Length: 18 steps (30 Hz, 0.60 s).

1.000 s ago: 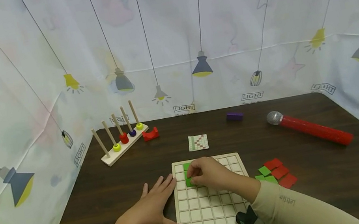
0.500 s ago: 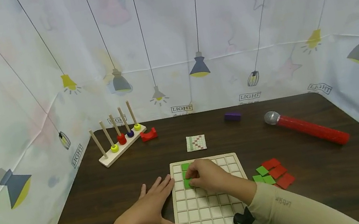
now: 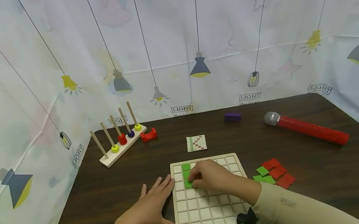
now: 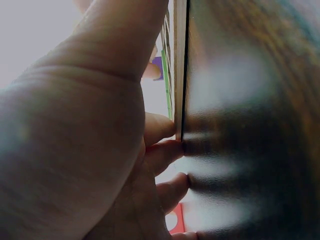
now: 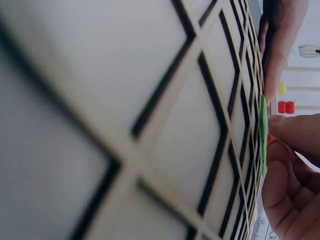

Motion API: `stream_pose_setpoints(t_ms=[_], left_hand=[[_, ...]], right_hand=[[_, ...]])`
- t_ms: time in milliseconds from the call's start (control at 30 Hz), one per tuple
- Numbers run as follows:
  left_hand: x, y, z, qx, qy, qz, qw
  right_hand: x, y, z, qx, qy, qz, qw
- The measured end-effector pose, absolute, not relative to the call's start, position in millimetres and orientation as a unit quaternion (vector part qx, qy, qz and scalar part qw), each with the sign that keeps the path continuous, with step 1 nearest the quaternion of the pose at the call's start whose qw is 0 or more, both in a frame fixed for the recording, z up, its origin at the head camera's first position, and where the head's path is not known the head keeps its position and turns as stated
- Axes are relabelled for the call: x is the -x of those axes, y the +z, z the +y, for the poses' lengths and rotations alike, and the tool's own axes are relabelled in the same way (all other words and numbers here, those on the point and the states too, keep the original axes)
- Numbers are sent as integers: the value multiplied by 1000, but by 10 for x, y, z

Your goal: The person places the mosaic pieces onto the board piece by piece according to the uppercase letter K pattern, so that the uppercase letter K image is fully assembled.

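A pale wooden grid board [image 3: 205, 213] lies on the dark table. Three green tiles [image 3: 185, 166] form a column in its upper left cells. My right hand [image 3: 210, 176] is over the board, its curled thumb and forefinger at the lowest green tile [image 3: 187, 184] of that column. In the right wrist view those fingers meet at the green tile edge [image 5: 263, 135]; the exact contact is partly hidden. My left hand [image 3: 150, 211] lies with fingers spread, fingertips and thumb touching the board's left edge.
Loose red tiles [image 3: 278, 171] and green tiles [image 3: 262, 170] lie right of the board. Behind it is a small pattern card [image 3: 196, 143]. A peg stacker [image 3: 123, 148], red block [image 3: 149, 135], purple block [image 3: 232, 117] and red microphone [image 3: 308, 129] stand farther back.
My right hand has shifted very slightly, so more of the green tiles shows. The left hand stays at the board's edge. The head view moved a little.
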State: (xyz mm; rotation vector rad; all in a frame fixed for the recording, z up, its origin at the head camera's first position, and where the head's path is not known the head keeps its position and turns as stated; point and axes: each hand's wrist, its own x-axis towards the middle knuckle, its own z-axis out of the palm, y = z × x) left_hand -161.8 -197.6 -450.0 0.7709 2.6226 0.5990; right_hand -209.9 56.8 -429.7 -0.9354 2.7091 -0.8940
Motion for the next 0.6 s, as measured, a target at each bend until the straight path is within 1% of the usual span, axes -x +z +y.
stream_pose_setpoints(t_ms=[467, 600], left_hand=[[1612, -4490, -1960, -268, 208, 924, 176], [1607, -4476, -1961, -268, 210, 923, 176]], right_hand=[[2086, -4181, 1115, 252, -330, 905, 97], [2089, -4173, 1315, 244, -328, 908, 92]])
